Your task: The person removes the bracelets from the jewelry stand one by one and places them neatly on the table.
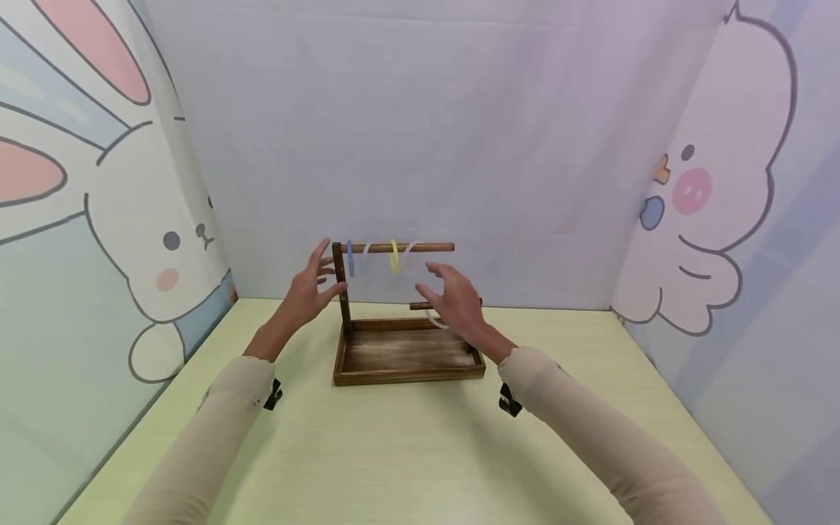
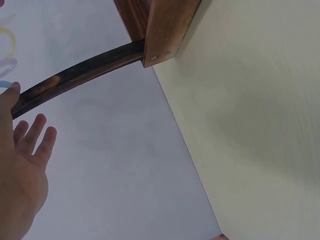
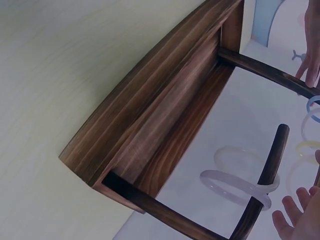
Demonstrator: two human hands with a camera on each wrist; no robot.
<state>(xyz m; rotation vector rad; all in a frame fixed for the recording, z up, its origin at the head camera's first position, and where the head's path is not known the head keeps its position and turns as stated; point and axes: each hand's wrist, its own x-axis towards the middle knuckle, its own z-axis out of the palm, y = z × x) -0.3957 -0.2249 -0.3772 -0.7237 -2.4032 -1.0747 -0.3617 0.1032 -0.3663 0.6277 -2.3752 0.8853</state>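
A dark wooden bangle stand [image 1: 407,377] has a tray base and two bars. Along its upper bar [image 1: 438,248] hang a blue bangle [image 1: 351,261], a whitish one [image 1: 365,250], a yellow bangle [image 1: 394,257] and a pale translucent one [image 1: 408,253]. Pale bangles [image 3: 225,181] hang on the lower bar [image 3: 276,152]. My left hand [image 1: 305,293] is beside the left post [image 2: 80,75], fingers spread and holding nothing; whether the thumb touches the post, I cannot tell. My right hand [image 1: 459,302], also holding nothing, hovers near the lower bar, its fingers loosely bent and partly covering it.
The stand rests on a pale yellow-green table [image 1: 394,452]. Behind it hangs a plain light cloth [image 1: 446,146]. Side panels carry a cartoon rabbit [image 1: 141,240] on the left and a cartoon chick [image 1: 722,182] on the right.
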